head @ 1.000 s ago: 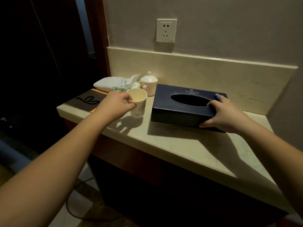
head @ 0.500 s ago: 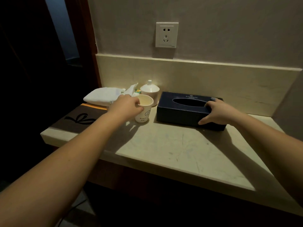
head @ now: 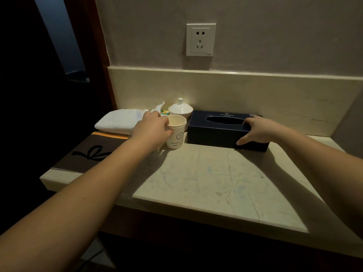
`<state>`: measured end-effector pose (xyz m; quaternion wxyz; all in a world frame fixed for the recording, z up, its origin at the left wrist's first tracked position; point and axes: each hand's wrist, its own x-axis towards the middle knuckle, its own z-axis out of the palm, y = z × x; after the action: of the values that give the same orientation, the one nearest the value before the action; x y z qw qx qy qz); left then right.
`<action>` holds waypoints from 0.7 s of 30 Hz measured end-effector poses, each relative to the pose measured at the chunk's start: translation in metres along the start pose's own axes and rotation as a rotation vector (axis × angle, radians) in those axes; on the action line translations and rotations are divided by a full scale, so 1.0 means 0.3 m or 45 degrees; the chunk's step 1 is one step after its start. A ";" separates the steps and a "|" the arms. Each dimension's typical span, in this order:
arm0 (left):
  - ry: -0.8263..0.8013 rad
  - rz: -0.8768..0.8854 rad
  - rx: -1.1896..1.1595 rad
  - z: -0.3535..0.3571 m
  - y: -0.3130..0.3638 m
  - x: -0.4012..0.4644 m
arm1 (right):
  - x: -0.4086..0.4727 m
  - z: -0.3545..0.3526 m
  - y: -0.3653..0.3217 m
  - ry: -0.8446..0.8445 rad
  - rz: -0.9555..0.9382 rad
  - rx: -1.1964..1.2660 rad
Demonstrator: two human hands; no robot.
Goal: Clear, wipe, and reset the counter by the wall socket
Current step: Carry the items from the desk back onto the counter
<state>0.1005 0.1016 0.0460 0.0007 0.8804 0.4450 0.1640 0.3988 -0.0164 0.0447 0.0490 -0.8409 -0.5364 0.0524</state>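
- A dark brown folder with a bow drawn on it lies flat at the counter's left end, about nine o'clock from the counter's middle; an orange edge shows along its far side.
- A folded white towel sits just beyond the folder, at about ten o'clock, its right end partly hidden by the left hand.
- The left hand reaches in from seven o'clock and grips the paper cup by the rim and upper wall, fingers curled round the far side and thumb on the near side.
- The cup stands upright on the counter, printed with a smiley face, at about eleven o'clock, just left of the tissue box and close to it.
- A small green and yellow packet peeks out behind the hand, with a scrap of white paper above it.
- A white lidded jar stands behind the cup at twelve o'clock from it, near the backsplash.
- The dark blue tissue box lies lengthwise along the back, around twelve to one o'clock, oval opening up.
- The right hand comes from four o'clock and holds the box's right end, fingers over the top, thumb pressed on the near face.
- A white wall socket is set in the wall above the box, at twelve o'clock.
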 end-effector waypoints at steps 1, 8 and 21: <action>0.000 0.001 -0.001 0.001 -0.002 0.004 | 0.005 0.001 -0.001 0.002 -0.001 -0.003; 0.004 0.005 -0.002 0.011 -0.006 0.029 | 0.026 0.000 -0.008 -0.002 0.009 0.000; 0.002 0.036 0.023 0.012 -0.018 0.034 | 0.011 -0.008 -0.026 -0.014 0.040 0.003</action>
<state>0.1030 0.1134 0.0447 -0.0097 0.8864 0.4341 0.1606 0.3936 -0.0103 0.0479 0.0461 -0.8488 -0.5234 0.0584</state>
